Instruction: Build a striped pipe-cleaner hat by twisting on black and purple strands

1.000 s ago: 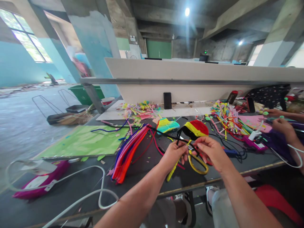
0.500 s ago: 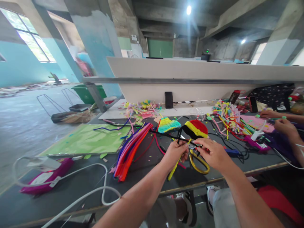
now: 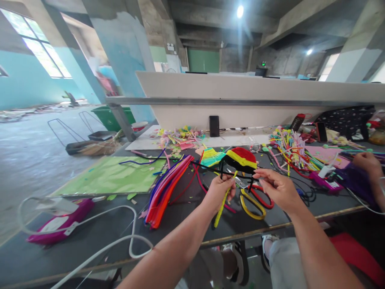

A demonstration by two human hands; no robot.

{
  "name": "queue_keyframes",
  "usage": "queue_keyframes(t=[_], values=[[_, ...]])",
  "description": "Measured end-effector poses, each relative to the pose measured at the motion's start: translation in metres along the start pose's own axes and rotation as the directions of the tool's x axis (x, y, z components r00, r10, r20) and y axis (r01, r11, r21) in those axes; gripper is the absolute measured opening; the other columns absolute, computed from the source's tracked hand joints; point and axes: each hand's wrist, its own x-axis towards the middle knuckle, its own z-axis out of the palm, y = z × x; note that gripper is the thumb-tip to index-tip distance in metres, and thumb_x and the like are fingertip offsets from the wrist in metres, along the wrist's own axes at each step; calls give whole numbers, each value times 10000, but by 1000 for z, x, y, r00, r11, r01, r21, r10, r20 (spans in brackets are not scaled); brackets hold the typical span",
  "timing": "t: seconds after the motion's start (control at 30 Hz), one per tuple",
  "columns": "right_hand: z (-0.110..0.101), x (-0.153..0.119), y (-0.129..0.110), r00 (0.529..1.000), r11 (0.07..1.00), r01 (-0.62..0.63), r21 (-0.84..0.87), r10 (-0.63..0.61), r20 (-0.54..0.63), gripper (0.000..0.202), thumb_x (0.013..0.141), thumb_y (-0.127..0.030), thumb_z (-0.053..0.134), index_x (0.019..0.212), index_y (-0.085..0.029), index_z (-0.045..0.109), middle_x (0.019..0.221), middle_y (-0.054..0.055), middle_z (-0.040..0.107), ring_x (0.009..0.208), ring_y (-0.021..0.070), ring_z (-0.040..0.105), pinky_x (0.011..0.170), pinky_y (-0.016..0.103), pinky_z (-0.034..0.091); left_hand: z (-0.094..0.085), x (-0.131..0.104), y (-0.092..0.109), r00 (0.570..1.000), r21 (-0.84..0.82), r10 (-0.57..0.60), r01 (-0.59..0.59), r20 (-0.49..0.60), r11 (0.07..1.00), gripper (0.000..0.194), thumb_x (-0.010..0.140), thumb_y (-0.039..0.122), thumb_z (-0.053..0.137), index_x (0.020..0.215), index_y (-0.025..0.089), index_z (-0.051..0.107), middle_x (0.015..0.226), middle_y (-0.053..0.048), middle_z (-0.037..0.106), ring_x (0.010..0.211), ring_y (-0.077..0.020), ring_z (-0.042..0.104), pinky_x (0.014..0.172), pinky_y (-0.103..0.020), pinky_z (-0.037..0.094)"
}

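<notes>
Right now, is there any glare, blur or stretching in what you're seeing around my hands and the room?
Head view: the ceiling lamp flares with a streak below it; head view: the window is washed out and, like the pillar, slanted near the edge; head view: your left hand and right hand look fairly clear, the far background softer.

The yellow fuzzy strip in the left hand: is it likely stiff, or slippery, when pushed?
The yellow fuzzy strip is probably springy rather than floppy: its lower part extends nearly straight from the left hand. Its thinness suggests little weight. Its fuzzy surface likely resists slipping.
</notes>
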Motion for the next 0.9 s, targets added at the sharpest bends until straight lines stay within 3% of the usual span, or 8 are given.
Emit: queue_keyframes(t=[0.17,0.3,0.4,0.6,0.67,0.73,0.83,0.9], values=[[2,3,-3,976,991,-80,107,100,-193,282,819,-308,541,1072,-203,611,954,66,681,501,84,537,503,253,508,-4,3,1,999,-76,10,-12,-31,997,218,714,306,670,727,144,525,611,20,534,401,-63,471,315,-173,301],[4,6,-7,931,983,-64,175,122,-343,335,805,-286,553,1133,-221,568,1025,70,650,544,96,562,487,253,501,-5,4,0,999,-125,24,-29,-44,992,218,707,297,682,773,148,535,616,22,536,405,-66,474,317,-173,283],[3,8,-2,936,994,-66,88,92,-339,365,809,-251,524,1173,-228,537,1022,68,643,558,108,564,514,273,501,-5,5,-1,998,-129,32,-37,-47,991,221,709,296,681,777,148,533,624,22,532,408,-65,473,317,-174,280],[-3,8,11,969,915,60,-400,-149,-195,522,715,-86,489,1210,-250,528,1000,44,629,752,159,588,808,356,490,-6,5,-1,996,-136,68,-76,-65,988,220,717,296,671,730,151,506,637,16,527,423,-67,475,321,-176,274],[-3,9,16,977,925,61,-375,-133,-168,538,711,-91,494,1225,-249,510,987,43,622,731,155,582,772,341,497,-7,5,-1,996,-138,61,-70,-70,988,225,713,298,675,731,150,506,635,17,526,425,-68,475,324,-176,270],[-3,12,19,974,970,2,-244,-56,-218,523,743,-160,526,1257,-236,468,991,53,618,657,141,568,663,312,509,-8,5,0,995,-145,58,-69,-79,987,233,707,302,679,722,147,506,636,13,531,427,-67,474,330,-177,272],[-1,16,15,905,992,-91,-89,45,-424,528,779,-294,569,1282,-215,427,1034,82,608,529,106,500,519,280,477,-9,5,2,993,-161,50,-67,-108,985,244,694,298,687,706,147,496,639,10,540,434,-66,473,338,-180,279],[3,11,1,831,991,-75,-108,2,-556,508,798,-318,566,1279,-215,441,1084,108,596,534,108,494,522,286,476,-10,6,3,991,-173,44,-66,-127,983,253,680,294,697,706,151,489,635,13,543,434,-67,472,341,-183,280]])
